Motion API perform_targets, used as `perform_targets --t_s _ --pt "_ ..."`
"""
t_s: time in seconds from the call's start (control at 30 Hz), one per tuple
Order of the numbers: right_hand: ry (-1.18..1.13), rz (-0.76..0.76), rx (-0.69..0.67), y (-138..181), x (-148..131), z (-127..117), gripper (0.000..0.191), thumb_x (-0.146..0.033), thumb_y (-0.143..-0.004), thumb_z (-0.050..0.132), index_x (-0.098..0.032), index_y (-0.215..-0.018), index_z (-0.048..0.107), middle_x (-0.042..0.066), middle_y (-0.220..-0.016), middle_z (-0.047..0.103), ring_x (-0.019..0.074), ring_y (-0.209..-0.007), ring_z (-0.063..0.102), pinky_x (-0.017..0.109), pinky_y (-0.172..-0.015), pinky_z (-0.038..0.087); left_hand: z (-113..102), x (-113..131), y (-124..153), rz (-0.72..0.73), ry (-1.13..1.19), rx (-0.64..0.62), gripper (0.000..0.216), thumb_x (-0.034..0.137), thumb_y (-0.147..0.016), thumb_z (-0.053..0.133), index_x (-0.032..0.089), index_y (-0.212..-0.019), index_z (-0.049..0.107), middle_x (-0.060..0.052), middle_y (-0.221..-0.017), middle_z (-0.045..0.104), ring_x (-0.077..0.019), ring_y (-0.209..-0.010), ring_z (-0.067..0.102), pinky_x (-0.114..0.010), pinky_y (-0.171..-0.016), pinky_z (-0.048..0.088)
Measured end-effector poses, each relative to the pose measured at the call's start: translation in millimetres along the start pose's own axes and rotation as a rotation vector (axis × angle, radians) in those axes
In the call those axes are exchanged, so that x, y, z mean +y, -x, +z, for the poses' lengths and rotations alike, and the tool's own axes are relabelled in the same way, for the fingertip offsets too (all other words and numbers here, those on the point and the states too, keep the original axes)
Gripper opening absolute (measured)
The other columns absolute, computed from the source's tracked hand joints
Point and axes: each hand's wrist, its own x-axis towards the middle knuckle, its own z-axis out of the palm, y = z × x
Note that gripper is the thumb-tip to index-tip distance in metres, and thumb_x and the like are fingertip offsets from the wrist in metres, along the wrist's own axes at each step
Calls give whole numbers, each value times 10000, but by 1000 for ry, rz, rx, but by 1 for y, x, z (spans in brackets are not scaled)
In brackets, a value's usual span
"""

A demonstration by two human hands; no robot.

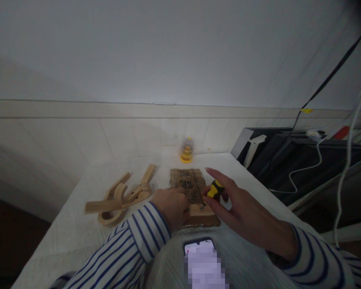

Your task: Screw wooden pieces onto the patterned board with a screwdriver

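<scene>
My right hand [243, 214] grips a short yellow-and-black screwdriver [215, 188] between thumb and fingers. Its tip is hard to make out, close to small dark screws [201, 208] on a pale wooden strip [195, 210]. Curled over the left end of that strip, my left hand [171, 205] is closed, its fingertips mostly hidden. Under the strip lies a printed piece of brown cardboard [188, 181], with a darker brown edge [201, 221] toward me.
Curved and straight wooden pieces [120, 202] lie joined or piled at left. A clear container with a yellow base [187, 150] stands by the wall. A phone [203, 261] lies in front of me. Dark panels [313, 160] and a white cable [345, 172] are at right.
</scene>
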Motion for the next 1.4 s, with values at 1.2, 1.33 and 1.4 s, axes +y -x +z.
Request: perform_targets --t_s 1.2,1.33,1.4 --pt "97 -52 -56 1 4 -5 475 -227 -853 441 -194 -1304 293 94 -953 621 190 -729 620 311 -569 500 3 -1 -2 27 -1 27 240 278 -791 451 192 -791 675 -74 -905 637 -244 -753 628 -355 -599 515" --pt "108 -51 -37 0 5 -3 486 -239 -853 452 -207 -1310 290 100 -981 616 194 -735 625 314 -566 503 4 -1 -2 24 2 13 235 287 -790 466 188 -804 679 -84 -914 635 -249 -769 628 -351 -610 510" --pt "109 -50 -22 0 5 -2 489 -249 -854 455 -208 -1313 291 102 -982 616 197 -736 627 320 -569 505 3 0 -1 24 9 14 236 287 -793 464 187 -787 677 -83 -909 634 -243 -769 627 -346 -617 509"
